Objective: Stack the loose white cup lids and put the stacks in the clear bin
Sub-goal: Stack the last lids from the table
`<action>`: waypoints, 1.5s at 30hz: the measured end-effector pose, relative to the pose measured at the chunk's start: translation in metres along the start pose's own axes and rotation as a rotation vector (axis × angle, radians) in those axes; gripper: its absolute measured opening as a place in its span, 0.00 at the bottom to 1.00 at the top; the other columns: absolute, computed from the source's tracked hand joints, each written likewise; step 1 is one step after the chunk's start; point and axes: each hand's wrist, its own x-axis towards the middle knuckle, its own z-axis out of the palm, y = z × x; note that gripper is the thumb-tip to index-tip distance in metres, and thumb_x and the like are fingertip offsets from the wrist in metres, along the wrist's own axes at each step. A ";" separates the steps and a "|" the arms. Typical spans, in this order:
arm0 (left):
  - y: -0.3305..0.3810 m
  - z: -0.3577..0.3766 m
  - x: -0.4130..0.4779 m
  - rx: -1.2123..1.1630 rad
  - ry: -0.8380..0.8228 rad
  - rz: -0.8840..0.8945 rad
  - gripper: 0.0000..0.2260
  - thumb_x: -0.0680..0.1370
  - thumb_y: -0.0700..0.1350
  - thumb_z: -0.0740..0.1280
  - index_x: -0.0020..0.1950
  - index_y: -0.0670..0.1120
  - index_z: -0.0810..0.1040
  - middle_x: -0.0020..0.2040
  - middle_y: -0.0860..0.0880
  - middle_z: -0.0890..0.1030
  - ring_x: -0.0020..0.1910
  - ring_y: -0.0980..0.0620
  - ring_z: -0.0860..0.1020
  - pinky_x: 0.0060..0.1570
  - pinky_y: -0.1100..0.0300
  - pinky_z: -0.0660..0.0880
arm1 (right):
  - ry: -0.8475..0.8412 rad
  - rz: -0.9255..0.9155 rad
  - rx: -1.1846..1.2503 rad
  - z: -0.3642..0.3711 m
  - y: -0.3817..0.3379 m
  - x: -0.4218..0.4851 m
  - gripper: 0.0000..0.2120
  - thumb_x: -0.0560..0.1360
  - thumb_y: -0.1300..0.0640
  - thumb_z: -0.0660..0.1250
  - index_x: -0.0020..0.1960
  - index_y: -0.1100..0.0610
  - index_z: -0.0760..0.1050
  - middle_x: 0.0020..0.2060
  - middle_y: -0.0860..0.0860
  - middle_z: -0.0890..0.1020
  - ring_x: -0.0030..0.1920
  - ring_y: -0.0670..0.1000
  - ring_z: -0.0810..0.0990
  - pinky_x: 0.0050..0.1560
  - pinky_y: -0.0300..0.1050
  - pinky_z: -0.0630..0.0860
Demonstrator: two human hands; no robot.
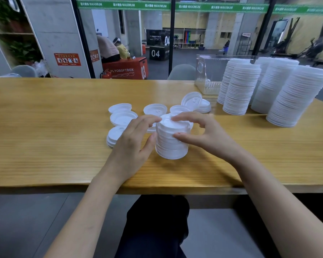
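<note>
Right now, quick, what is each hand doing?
Left hand: grips the small lid stack, thumb at its side.
Right hand: grips the same stack from the other side.

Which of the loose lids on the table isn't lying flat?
The far-right loose lid, nearest the tall stacks: it tilts up, leaning on another lid, while the rest lie flat.

Both arms are bare along all that shows, the left forearm (93,200) and the right forearm (270,192) alike, with no cloth on them. The left hand (131,144) and the right hand (203,135) are bare too, and the nails that show are short and plain. Near and low between the arms, the legs wear dark, nearly black trousers (157,226) of soft matte cloth with loose folds.
</note>
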 end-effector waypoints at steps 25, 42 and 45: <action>-0.029 -0.043 -0.019 0.158 -0.082 -0.579 0.37 0.72 0.54 0.74 0.76 0.50 0.60 0.71 0.49 0.69 0.69 0.46 0.66 0.66 0.53 0.63 | 0.117 -0.001 -0.083 0.017 0.015 -0.024 0.24 0.69 0.33 0.63 0.64 0.31 0.63 0.60 0.20 0.67 0.64 0.46 0.69 0.70 0.51 0.64; -0.033 -0.043 -0.019 0.011 -0.037 -0.570 0.27 0.76 0.47 0.72 0.70 0.51 0.63 0.57 0.56 0.73 0.49 0.63 0.76 0.49 0.64 0.71 | 0.134 0.016 -0.048 0.018 0.017 -0.027 0.23 0.71 0.34 0.63 0.65 0.31 0.64 0.63 0.25 0.69 0.65 0.47 0.70 0.68 0.57 0.67; -0.032 -0.042 -0.019 0.041 -0.079 -0.564 0.22 0.76 0.49 0.71 0.64 0.54 0.62 0.60 0.54 0.71 0.50 0.57 0.76 0.55 0.51 0.75 | 0.127 0.015 -0.051 0.018 0.017 -0.028 0.23 0.71 0.33 0.63 0.65 0.30 0.64 0.62 0.23 0.68 0.65 0.48 0.70 0.69 0.57 0.67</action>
